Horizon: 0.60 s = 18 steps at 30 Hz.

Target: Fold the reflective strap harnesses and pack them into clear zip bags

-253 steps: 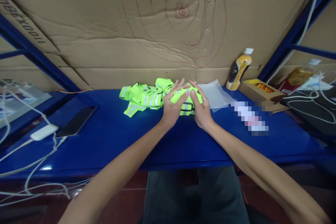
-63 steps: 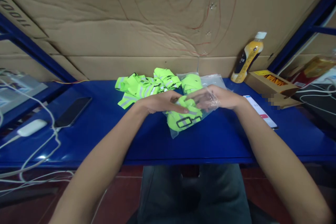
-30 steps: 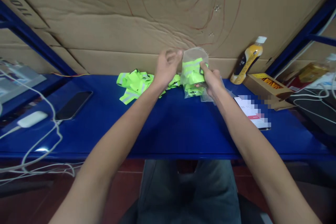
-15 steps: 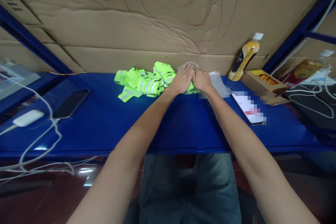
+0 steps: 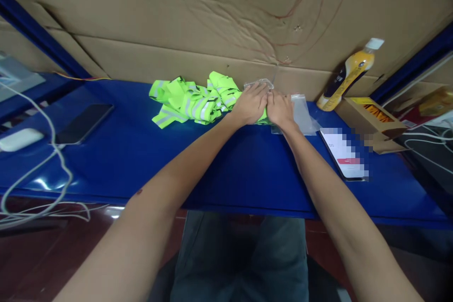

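Observation:
My left hand lies over a clear plastic bag, its fingers stretched out and pressing down. Close beside it, my right hand rests on the same bag with its fingers slightly bent, the tips partly hidden. Bright yellow-green cloth shows under both hands, inside or beneath the bag; I cannot tell which. To the left lies a crumpled yellow-green reflective vest with silver stripes. The bag's clear upper edge bunches up beyond my fingertips, and its flat end spreads out to the right.
A blue shelf carries everything, backed by a cardboard sheet. At right are a yellow drink bottle, an open carton and a lit phone. A dark phone, a white charger and white cables lie left.
The camera view has shifted and tilted a little. Both hands stay on the bag, side by side; my right hand's fingers now lie slightly flatter against it.

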Tool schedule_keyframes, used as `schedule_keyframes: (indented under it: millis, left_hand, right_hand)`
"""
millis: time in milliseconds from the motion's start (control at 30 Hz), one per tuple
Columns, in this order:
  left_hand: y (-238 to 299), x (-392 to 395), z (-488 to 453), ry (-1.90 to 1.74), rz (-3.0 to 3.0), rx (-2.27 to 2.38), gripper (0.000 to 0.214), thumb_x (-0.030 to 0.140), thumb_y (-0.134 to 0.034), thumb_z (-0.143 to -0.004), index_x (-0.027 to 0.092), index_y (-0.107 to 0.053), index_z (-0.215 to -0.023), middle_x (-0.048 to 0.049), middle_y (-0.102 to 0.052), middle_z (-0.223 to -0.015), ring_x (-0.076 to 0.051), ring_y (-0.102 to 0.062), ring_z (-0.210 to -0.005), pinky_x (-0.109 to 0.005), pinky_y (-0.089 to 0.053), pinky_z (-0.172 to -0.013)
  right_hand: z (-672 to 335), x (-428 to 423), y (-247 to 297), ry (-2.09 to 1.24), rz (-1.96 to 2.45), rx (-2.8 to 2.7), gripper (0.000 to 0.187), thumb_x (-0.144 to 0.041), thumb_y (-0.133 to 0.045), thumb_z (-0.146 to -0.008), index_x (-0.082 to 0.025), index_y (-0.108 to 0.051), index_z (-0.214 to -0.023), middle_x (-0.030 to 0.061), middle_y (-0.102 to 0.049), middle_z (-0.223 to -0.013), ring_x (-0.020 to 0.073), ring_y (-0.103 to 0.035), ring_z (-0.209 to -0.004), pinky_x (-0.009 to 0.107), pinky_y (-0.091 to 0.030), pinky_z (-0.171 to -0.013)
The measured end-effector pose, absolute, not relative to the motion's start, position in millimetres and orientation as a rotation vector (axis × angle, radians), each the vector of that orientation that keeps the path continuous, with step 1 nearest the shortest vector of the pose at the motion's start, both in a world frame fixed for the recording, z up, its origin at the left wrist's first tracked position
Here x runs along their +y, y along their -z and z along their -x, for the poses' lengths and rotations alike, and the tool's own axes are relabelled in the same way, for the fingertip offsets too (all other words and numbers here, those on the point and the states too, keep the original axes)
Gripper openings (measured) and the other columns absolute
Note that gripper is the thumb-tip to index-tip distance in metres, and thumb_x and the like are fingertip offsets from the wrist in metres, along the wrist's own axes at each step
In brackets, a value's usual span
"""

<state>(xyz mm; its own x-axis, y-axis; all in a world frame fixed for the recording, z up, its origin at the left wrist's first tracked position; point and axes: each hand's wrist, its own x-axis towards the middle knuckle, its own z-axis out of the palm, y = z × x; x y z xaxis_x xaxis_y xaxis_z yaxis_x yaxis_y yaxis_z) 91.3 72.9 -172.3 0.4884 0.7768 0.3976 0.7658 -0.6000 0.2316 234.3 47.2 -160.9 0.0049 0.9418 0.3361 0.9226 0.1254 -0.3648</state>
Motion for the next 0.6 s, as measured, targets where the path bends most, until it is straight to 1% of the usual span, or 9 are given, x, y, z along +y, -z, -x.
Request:
schedule_keyframes:
  millis: [167,300,400,467,533,600]
  left_hand:
    - [174.4,74.7,-89.7,-0.725,-2.707,1.414,0.066,0.026,-0.028,-0.114,0.003,-0.045,-0.174,-0.0187,-0.042,-0.182,-0.035,-0.031,-0.174,-0.055,-0.023,-0.144]
    - [171.9,71.9,-87.2,-0.737,-2.728,1.43,0.065,0.027,-0.029,-0.115,0.008,-0.045,-0.175,-0.0164,-0.043,-0.182,-0.032,-0.034,-0.173,-0.054,-0.024,-0.144]
    - [163.6,64.9,-85.8,-0.726,-2.746,1.486,0.065,0.03,-0.029,-0.116,0.011,-0.044,-0.176,-0.0146,-0.044,-0.182,-0.037,-0.032,-0.173,-0.06,-0.025,-0.142]
    - [153.8,61.1,-85.4,-0.719,-2.759,1.535,0.064,0.034,-0.033,-0.116,0.013,-0.046,-0.175,-0.0158,-0.041,-0.183,-0.041,-0.032,-0.172,-0.064,-0.026,-0.14]
    - [140.7,59.5,-83.6,-0.768,-2.756,1.548,0.064,0.037,-0.034,-0.117,0.014,-0.044,-0.176,-0.0186,-0.041,-0.182,-0.041,-0.037,-0.168,-0.063,-0.029,-0.138]
    - [126.3,58.6,-77.2,-0.877,-2.7,1.547,0.064,0.037,-0.028,-0.119,0.011,-0.041,-0.176,-0.0219,-0.05,-0.176,-0.038,-0.047,-0.162,-0.059,-0.034,-0.136]
  right_hand:
    - [-233.7,46.1,163.3,-0.092,1.77,-1.874,0.06,-0.036,-0.023,-0.119,-0.016,-0.071,-0.148,0.0194,-0.071,-0.15,0.0427,-0.061,-0.142,0.063,-0.041,-0.122]
    - [-233.2,48.1,166.5,-0.146,1.72,-1.817,0.06,-0.038,-0.026,-0.117,-0.017,-0.07,-0.152,0.0195,-0.07,-0.154,0.0392,-0.062,-0.145,0.059,-0.04,-0.126]
    - [-234.3,52.3,166.6,-0.16,1.684,-1.775,0.063,-0.042,-0.025,-0.117,-0.017,-0.066,-0.159,0.0196,-0.069,-0.156,0.0357,-0.061,-0.148,0.054,-0.043,-0.125]
    - [-237.0,54.1,162.7,-0.153,1.673,-1.726,0.067,-0.045,-0.024,-0.117,-0.015,-0.061,-0.163,0.0218,-0.067,-0.157,0.035,-0.058,-0.151,0.054,-0.043,-0.126]
    - [-241.2,53.1,156.6,-0.107,1.642,-1.636,0.068,-0.048,-0.027,-0.117,-0.012,-0.06,-0.164,0.0239,-0.065,-0.157,0.0355,-0.056,-0.151,0.054,-0.041,-0.128]
    - [-245.2,48.2,151.1,-0.022,1.588,-1.551,0.064,-0.046,-0.033,-0.114,-0.011,-0.064,-0.158,0.0241,-0.064,-0.154,0.0356,-0.058,-0.147,0.053,-0.04,-0.128]
